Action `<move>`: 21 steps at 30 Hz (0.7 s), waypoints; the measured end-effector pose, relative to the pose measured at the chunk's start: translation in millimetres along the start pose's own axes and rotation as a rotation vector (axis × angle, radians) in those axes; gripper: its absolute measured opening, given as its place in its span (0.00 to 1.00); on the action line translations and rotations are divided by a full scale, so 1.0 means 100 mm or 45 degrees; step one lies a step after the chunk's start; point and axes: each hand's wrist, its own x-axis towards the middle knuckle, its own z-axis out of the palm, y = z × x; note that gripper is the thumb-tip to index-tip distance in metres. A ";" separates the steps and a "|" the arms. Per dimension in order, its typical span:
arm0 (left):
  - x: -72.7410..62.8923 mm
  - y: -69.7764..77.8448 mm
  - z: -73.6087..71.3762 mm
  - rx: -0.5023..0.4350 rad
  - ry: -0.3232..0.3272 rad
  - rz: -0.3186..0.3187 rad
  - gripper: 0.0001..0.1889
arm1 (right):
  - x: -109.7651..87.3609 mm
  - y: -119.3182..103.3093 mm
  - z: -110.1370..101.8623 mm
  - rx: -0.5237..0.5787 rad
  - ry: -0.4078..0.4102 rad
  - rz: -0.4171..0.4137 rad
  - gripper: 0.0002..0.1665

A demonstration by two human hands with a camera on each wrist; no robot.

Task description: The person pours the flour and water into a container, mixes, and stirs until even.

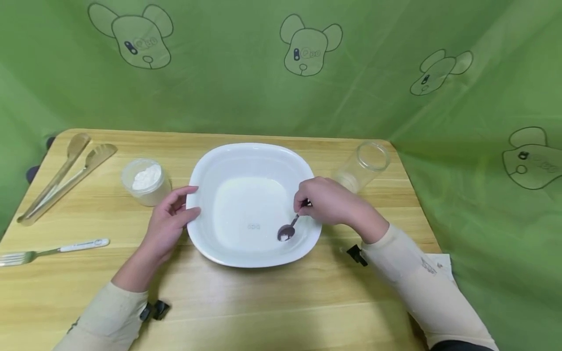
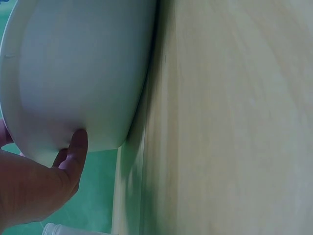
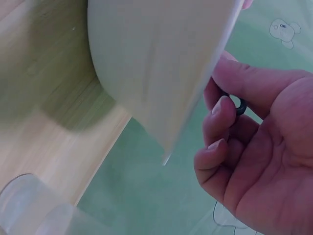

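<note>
A white basin (image 1: 252, 263) with a raised rim stands in the middle of the table. My left hand (image 1: 169, 222) holds its left rim between thumb and fingers; in the left wrist view the fingers (image 2: 78, 149) press the outer wall. Over the basin's right side, my right hand (image 1: 325, 200) pinches the dark handle of a small metal spoon (image 1: 286, 233). A little white material shows in the spoon's bowl, low over the basin floor. In the right wrist view a dark ring-like handle end (image 3: 240, 107) sticks out between thumb and curled fingers.
Left of the basin stands a clear tub (image 1: 147, 181) of white powder. A clear glass jar (image 1: 364, 165) is behind my right hand. Wooden tongs (image 1: 66, 178) and a fork (image 1: 57, 249) lie at the left. Green cloth (image 1: 246, 87) hangs behind the table.
</note>
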 end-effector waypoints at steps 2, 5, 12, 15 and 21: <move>0.00 0.00 0.00 -0.003 0.001 -0.001 0.26 | -0.04 0.03 0.01 0.018 0.013 -0.004 0.09; -0.01 0.00 0.00 -0.009 0.007 -0.001 0.26 | -0.11 0.06 0.03 0.055 0.050 -0.023 0.08; -0.01 0.01 0.01 -0.004 0.012 0.004 0.26 | -0.22 0.10 0.06 0.119 0.169 -0.035 0.07; -0.01 0.01 0.02 0.003 0.009 -0.003 0.26 | -0.26 0.12 0.10 0.185 0.259 0.025 0.07; -0.01 0.02 0.03 0.000 0.011 -0.021 0.26 | -0.41 0.16 0.22 0.476 0.416 0.223 0.01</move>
